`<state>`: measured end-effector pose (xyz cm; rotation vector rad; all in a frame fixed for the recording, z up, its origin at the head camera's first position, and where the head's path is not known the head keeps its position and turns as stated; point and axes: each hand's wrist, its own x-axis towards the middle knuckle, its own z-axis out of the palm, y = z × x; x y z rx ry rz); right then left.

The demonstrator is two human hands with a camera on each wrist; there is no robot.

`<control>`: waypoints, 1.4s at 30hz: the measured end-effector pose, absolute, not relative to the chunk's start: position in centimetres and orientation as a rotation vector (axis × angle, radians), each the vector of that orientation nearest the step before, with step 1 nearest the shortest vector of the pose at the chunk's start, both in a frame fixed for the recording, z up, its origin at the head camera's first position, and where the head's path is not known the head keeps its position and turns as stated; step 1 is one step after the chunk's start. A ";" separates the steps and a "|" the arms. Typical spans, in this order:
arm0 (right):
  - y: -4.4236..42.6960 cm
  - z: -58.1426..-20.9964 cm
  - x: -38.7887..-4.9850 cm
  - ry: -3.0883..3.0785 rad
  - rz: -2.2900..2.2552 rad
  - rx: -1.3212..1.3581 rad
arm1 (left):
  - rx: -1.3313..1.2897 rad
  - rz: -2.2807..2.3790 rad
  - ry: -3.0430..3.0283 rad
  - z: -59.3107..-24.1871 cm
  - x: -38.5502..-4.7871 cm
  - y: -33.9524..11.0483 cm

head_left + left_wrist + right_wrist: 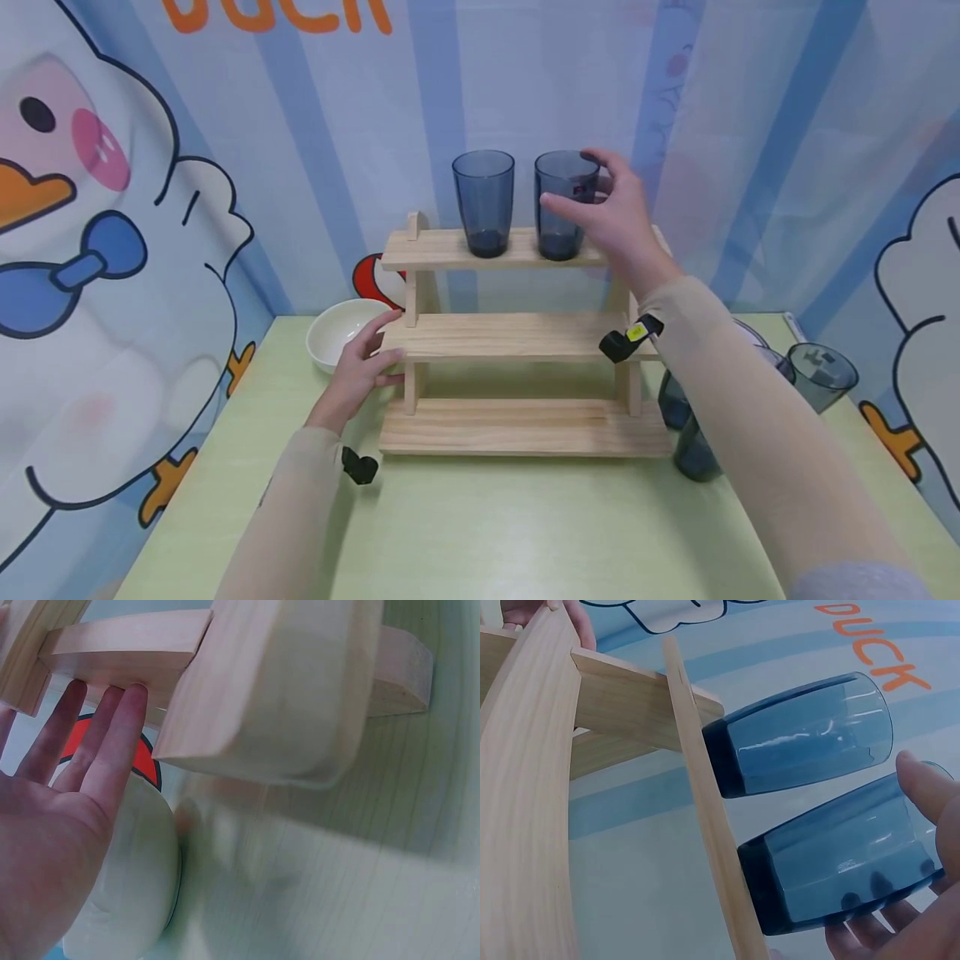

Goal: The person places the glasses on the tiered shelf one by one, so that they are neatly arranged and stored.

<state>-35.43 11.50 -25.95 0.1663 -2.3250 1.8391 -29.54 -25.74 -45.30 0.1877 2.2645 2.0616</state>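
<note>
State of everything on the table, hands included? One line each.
Rack: upright
Left glass: upright atop rack, empty
Right glass: upright atop rack, held
Other glasses: partly hidden
Bowl: upright
Left hand: touching rack
Right hand: gripping right glass

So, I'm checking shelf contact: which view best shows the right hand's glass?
The right wrist view: the glass appears large, its base against the top board. The head view shows it smaller, from rim to base; the left wrist view doesn't show it.
</note>
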 end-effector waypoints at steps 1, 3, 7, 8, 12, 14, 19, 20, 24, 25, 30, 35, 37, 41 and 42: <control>11.4 -25.9 -35.5 -2.339 1.830 0.163 | 0.187 2.065 2.261 -45.3 -29.5 -25.8; 11.4 -25.8 -35.7 -2.351 1.829 0.162 | 0.187 2.070 2.257 -45.3 -29.6 -25.8; 11.3 -25.8 -36.0 -2.339 1.827 0.175 | 0.194 2.070 2.256 -45.4 -29.7 -25.9; 11.3 -25.8 -36.1 -2.333 1.825 0.180 | 0.196 2.069 2.258 -45.4 -29.7 -25.9; 11.2 -25.9 -36.3 -2.323 1.802 0.201 | 0.202 2.068 2.258 -45.4 -29.7 -25.9; 11.1 -26.0 -36.3 -2.329 1.791 0.196 | 0.204 2.071 2.256 -45.2 -29.6 -25.9; 10.9 -25.9 -36.2 -2.357 1.755 0.164 | 0.210 2.075 2.257 -45.1 -29.6 -25.8; 10.9 -25.9 -36.2 -2.365 1.748 0.156 | 0.210 2.073 2.259 -45.1 -29.6 -25.9; 10.9 -25.9 -36.2 -2.405 1.705 0.135 | 0.208 2.066 2.261 -45.3 -29.7 -25.9; 10.9 -25.9 -36.2 -2.413 1.703 0.131 | 0.206 2.064 2.263 -45.4 -29.7 -25.9; 11.3 -26.2 -36.2 -2.430 1.729 0.150 | 0.207 2.063 2.263 -45.4 -29.6 -25.8; 12.2 -26.4 -35.8 -2.461 1.732 0.189 | 0.202 2.068 2.260 -45.3 -29.5 -25.7; 12.7 -26.5 -35.5 -2.460 1.734 0.216 | 0.197 2.068 2.259 -45.2 -29.5 -25.6; 13.8 -26.9 -34.7 -2.463 1.735 0.261 | 0.188 2.063 2.260 -45.3 -29.5 -25.7; 14.1 -26.9 -34.6 -2.466 1.732 0.269 | 0.185 2.060 2.260 -45.3 -29.5 -25.7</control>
